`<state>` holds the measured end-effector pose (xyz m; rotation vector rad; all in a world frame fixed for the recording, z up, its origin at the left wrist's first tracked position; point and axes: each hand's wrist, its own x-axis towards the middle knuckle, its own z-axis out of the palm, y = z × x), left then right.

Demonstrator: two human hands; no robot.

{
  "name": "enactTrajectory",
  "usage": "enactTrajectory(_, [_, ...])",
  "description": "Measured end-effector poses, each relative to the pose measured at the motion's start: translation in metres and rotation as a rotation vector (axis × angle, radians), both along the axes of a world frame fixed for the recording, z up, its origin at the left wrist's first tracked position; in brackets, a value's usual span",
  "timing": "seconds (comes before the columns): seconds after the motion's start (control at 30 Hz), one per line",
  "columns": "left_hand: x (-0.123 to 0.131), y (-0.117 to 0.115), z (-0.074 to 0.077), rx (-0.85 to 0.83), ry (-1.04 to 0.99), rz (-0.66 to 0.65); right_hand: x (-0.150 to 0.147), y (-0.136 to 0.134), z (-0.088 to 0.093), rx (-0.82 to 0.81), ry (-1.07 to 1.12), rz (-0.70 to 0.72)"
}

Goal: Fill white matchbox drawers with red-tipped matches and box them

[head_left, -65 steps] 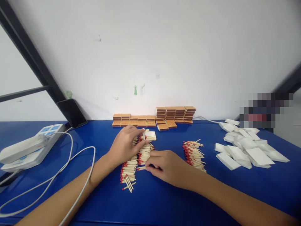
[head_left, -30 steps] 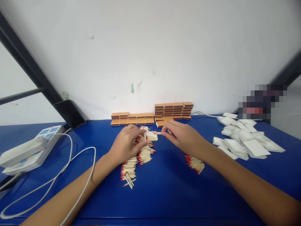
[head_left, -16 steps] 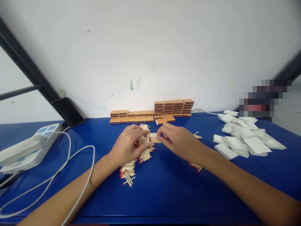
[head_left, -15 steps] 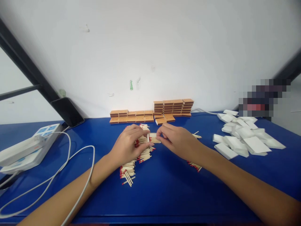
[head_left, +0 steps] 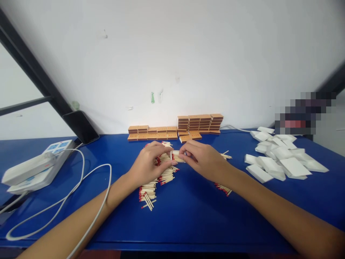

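Note:
Between my hands is a small white matchbox tray with red-tipped matches lying in it. My left hand grips the tray's left end between thumb and fingers. At the right end, the fingers of my right hand are pinched together on the tray; whether they also hold match ends is hidden. A long heap of loose matches spreads under and below my left hand. A smaller group of matches lies beside my right wrist.
Orange-brown matchboxes are stacked along the wall. White matchbox trays are piled at right. A power strip, a white cable crossing my left forearm, and a dark phone-like slab are at left on the blue table.
The view has shifted slightly. Both hands stay at the tray, with my right fingertips drawn a little closer over its right end.

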<state>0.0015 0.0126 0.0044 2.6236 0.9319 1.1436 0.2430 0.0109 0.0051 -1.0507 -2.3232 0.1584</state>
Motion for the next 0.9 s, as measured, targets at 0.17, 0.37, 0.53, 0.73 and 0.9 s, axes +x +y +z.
enactTrajectory(0.17, [-0.003,0.004,-0.003,0.004,-0.032,0.057,-0.003,-0.004,0.003,0.056,0.100,0.012])
enactTrajectory(0.37, [-0.009,0.012,-0.003,0.060,-0.060,0.191,-0.013,-0.018,-0.003,-0.149,-0.027,0.274])
enactTrajectory(0.53, [-0.009,0.012,-0.003,0.080,-0.042,0.177,-0.019,-0.021,-0.015,-0.223,-0.079,0.335])
enactTrajectory(0.73, [-0.008,0.010,-0.005,0.084,-0.014,0.168,-0.021,-0.019,-0.015,-0.241,-0.062,0.326])
enactTrajectory(0.9, [-0.008,0.010,-0.004,0.088,-0.004,0.164,-0.021,-0.020,-0.016,-0.243,-0.056,0.334])
